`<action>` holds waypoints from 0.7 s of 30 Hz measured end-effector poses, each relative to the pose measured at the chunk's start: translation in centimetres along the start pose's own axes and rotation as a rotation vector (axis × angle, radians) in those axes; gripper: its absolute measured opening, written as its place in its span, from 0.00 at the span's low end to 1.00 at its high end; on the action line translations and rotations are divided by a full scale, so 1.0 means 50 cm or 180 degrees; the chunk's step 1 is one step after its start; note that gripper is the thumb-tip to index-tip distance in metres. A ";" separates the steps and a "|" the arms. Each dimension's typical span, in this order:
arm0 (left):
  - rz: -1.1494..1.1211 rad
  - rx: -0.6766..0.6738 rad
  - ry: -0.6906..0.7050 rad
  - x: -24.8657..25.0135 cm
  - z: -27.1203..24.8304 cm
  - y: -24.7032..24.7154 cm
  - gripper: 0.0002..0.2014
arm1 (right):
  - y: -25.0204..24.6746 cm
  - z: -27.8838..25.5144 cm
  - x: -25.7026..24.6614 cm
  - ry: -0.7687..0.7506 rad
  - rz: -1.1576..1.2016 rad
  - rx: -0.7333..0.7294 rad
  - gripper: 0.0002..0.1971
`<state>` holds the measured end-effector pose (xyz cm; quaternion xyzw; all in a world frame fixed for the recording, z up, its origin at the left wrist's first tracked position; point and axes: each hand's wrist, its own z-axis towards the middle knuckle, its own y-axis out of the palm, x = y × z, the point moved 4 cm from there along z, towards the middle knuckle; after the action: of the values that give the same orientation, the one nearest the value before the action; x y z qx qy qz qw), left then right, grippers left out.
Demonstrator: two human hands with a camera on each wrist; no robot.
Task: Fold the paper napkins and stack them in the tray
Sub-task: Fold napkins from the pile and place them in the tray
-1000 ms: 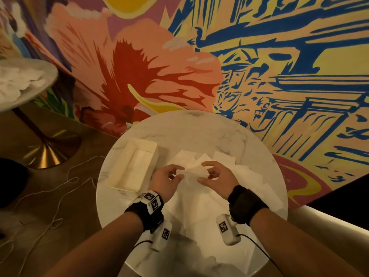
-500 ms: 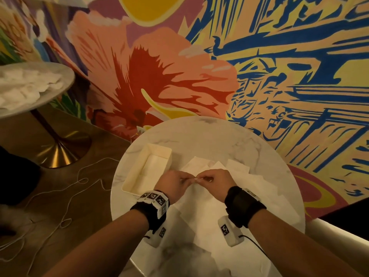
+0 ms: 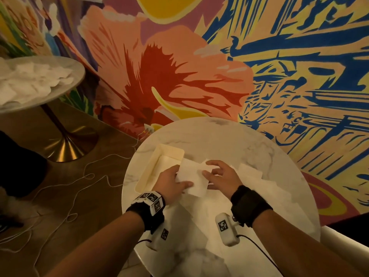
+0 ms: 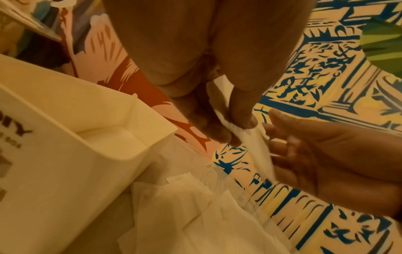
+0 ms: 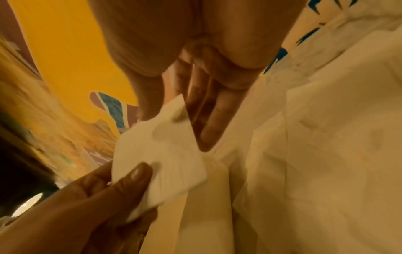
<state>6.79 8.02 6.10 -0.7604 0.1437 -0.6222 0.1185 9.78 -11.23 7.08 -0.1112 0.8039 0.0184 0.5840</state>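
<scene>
I'm looking down on the round white marble table (image 3: 239, 144) and both hands are on one white paper napkin (image 3: 192, 176) held just above the loose white napkins spread over the tabletop (image 3: 265, 188). My left hand (image 3: 169, 183) pinches the napkin's left edge, thumb on top and fingers underneath; from the left wrist view the thumb and fingertips (image 4: 241, 118) squeeze a crumpled bit of paper between them. My right hand (image 3: 221, 176) is at the napkin's right edge, thumb on the upper face and fingers (image 5: 208, 123) long and nearly straight behind the sheet, so that's a light pinch. The napkin reads as a flat folded rectangle, tilted a little, its far corner reaching just over the near right corner of the cream rectangular plastic tray (image 3: 157, 158). That tray sits on the table's left part, just beside my left hand, with something pale and flat lying in its bottom; I can't tell how many layers.
</scene>
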 end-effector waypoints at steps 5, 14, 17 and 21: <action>-0.0165 0.0118 0.0081 -0.009 0.002 -0.030 0.17 | 0.077 0.014 0.029 0.0042 -0.0286 -0.0455 0.29; -0.0034 0.0280 -0.0191 -0.058 0.018 -0.110 0.14 | 0.095 0.044 0.023 0.0152 -0.0510 -0.0112 0.09; 0.0057 0.0204 -0.0263 -0.075 0.025 -0.124 0.15 | 0.108 0.068 -0.005 -0.0118 -0.0825 -0.0053 0.13; 0.0246 0.0102 -0.0263 -0.094 0.037 -0.142 0.15 | 0.144 0.112 -0.043 -0.0492 -0.1636 -0.0109 0.03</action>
<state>8.23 16.37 3.99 -0.7773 0.1580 -0.5875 0.1604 14.20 -2.98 6.58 -0.3198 0.7019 -0.1085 0.6271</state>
